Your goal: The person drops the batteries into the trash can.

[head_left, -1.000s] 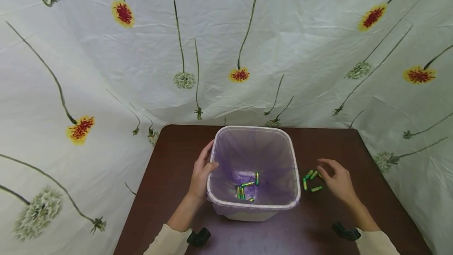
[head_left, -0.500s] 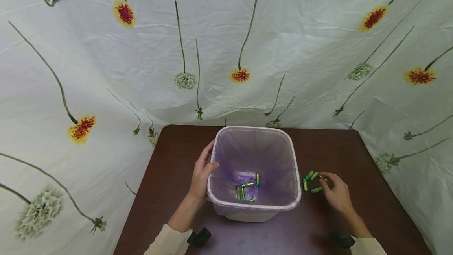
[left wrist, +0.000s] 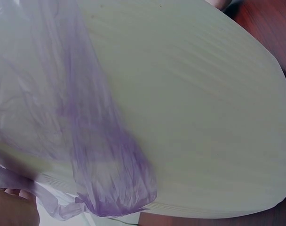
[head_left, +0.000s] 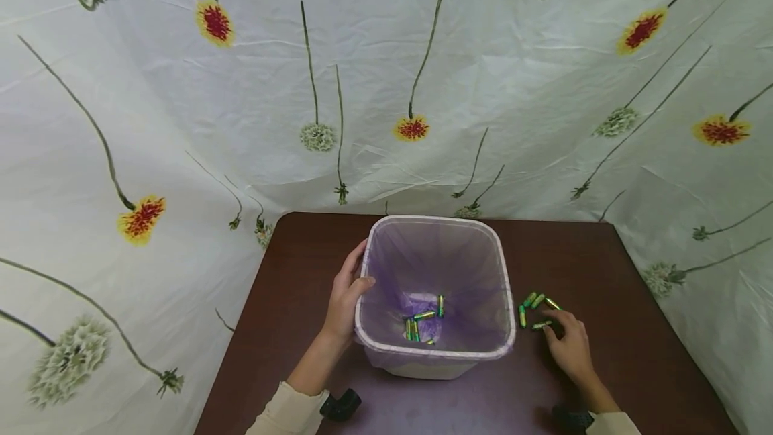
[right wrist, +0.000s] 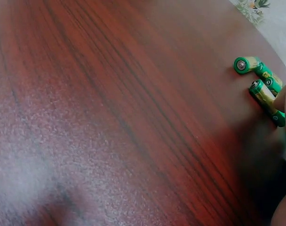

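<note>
"Dark wood-grained table [head_left: 314, 254] up close. And the hands?"
"Left hand [head_left: 345, 299] grips the rim of a bin [head_left: 435, 354] with a purple liner [head_left: 435, 247]. Right hand [head_left: 570, 344] has its fingertips at one of five loose green batteries [head_left: 522, 316]; whether it pinches, one cannot tell."
"What's in the way?"
"That bin, between the hands, more batteries inside."
"Labels?"
"Green and gold wraps, lettering too small to read."
"Beyond?"
"Flowered white cloth [head_left: 374, 92]."
</note>
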`<state>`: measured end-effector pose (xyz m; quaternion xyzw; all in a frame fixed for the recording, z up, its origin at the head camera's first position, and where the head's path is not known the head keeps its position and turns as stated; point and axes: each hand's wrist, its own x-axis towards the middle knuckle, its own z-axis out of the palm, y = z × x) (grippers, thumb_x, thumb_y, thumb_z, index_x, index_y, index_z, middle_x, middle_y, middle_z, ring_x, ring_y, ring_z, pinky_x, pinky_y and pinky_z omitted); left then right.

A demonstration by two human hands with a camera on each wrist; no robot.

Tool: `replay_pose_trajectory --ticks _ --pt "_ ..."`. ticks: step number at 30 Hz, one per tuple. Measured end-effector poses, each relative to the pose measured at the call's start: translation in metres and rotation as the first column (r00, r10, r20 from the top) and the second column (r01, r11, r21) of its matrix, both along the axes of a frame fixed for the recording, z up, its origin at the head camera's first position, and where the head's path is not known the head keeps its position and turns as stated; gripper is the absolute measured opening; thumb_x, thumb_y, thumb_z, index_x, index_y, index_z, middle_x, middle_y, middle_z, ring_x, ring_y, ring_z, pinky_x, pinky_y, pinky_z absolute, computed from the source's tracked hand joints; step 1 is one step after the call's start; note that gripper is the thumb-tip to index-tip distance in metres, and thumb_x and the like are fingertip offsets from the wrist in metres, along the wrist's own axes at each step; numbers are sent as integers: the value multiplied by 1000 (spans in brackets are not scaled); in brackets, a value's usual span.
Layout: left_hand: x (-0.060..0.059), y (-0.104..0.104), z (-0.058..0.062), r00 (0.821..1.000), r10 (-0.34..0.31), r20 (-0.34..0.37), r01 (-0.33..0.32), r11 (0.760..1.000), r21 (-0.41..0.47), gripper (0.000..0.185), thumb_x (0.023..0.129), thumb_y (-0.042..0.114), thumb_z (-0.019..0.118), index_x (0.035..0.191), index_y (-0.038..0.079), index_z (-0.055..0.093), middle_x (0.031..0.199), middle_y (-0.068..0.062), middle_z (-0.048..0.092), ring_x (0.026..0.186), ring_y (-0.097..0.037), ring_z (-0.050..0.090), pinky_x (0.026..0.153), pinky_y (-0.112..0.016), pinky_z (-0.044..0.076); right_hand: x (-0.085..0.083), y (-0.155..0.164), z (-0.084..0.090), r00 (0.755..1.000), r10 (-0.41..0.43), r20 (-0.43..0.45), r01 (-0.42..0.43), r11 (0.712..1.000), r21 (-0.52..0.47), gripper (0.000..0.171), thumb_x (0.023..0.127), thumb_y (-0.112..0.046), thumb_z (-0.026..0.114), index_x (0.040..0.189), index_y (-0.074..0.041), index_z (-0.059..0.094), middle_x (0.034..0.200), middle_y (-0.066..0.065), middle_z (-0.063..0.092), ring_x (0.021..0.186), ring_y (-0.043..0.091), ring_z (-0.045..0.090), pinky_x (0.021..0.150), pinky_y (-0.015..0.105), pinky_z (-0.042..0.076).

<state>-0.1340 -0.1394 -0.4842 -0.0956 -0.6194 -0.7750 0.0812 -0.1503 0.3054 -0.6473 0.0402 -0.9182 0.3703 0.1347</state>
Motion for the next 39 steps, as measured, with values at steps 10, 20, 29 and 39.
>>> replay_pose_trajectory --ticks 10,20,29,39 --pt "1 1 0 1000 8 1 -8 1000 -7 68 91 3 47 158 1 36 161 -15 38 143 -32 39 110 -28 39 2 -5 -6 999 40 -5 -40 996 74 27 87 2 75 113 -2 73 119 24 63 109 47 50 86 65 38" --pt "1 2 2 1000 10 5 -10 1000 12 68 91 5 47 159 4 37 159 -14 41 140 -32 42 108 -31 41 1 -3 -7 995 74 -65 -68 994 89 19 85 3 79 102 -2 72 105 18 67 98 42 58 80 60 43" --pt "1 1 0 1000 0 -1 0 1000 25 68 91 3 47 158 0 36 159 -18 40 139 -35 42 107 -31 41 1 0 -6 992 88 -90 -81 994 71 17 85 7 77 98 -2 70 100 16 67 95 41 61 78 59 44" --pt "1 1 1 1000 -5 0 5 999 33 69 90 3 48 159 0 35 160 -17 38 140 -33 40 108 -31 41 1 4 5 999 22 -45 -19 998 52 16 91 5 72 106 3 69 102 20 63 88 34 59 71 50 46"
